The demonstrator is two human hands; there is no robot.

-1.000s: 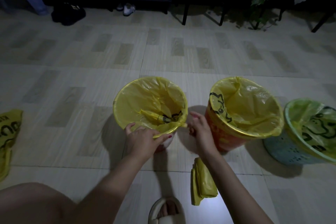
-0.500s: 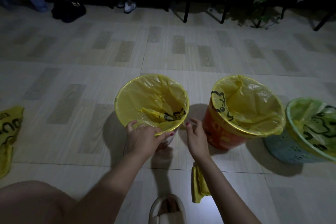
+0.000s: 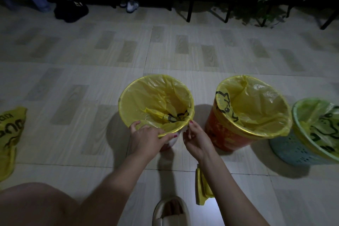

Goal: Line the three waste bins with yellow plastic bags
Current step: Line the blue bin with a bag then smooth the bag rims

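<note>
Raised to the rim, right hand (image 3: 197,138) pinches yellow bag (image 3: 156,101); left hand (image 3: 146,138) grips the near rim.

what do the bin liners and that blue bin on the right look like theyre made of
Liners: thin glossy plastic film, judging by the crinkles, sheen and translucency. Blue bin: apparently moulded plastic with a matte finish, its wall pierced by rows of small holes.

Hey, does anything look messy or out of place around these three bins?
Yes: a loose yellow bag lies crumpled on the floor far left, and a folded stack of bags sits by the right arm. All three bins look lined.
</note>
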